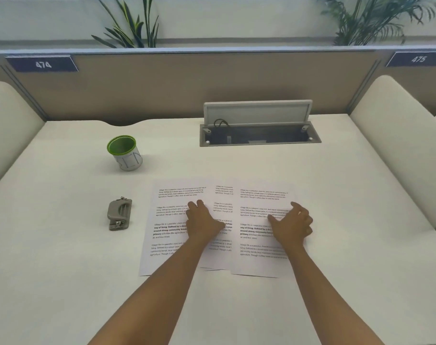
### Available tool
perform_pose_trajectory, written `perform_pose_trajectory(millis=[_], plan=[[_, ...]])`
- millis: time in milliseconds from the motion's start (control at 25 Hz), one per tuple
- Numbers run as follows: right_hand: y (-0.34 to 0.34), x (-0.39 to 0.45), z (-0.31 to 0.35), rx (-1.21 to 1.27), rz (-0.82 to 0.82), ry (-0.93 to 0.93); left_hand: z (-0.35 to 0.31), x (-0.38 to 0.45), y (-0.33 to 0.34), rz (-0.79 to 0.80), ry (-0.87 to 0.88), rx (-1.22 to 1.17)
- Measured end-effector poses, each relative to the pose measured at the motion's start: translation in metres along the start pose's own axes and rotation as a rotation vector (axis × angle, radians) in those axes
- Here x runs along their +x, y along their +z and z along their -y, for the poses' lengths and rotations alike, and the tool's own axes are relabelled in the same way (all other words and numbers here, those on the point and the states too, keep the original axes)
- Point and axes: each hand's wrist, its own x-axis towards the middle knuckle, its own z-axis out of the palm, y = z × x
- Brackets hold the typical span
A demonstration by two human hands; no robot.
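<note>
Several printed white sheets lie fanned side by side on the white desk (62, 282): a left sheet (169, 220), a middle sheet (223, 195) partly covered by the others, and a right sheet (261, 262) on top. My left hand (203, 221) rests palm down on the left sheet where it meets the middle one, fingers pointing away. My right hand (292, 224) rests on the right sheet with its fingers loosely bent and the thumb stretched to the left. Neither hand grips anything.
A grey hole punch (119, 214) lies left of the sheets. Behind it stands a green-rimmed cup (124, 153). An open cable hatch (259, 131) with its lid raised sits at the back of the desk. Padded dividers flank both sides.
</note>
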Motion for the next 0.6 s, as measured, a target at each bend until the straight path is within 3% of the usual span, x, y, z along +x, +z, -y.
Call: perform_pose_trajectory(millis=[160,600], plan=[[-0.011,0.011,-0.006,-0.068,0.084,0.190,-0.009,0.000,-0.005,0.053,-0.043,0.029],[-0.019,0.015,-0.009,0.009,0.110,0.223,-0.023,0.001,-0.007,0.032,-0.198,-0.108]])
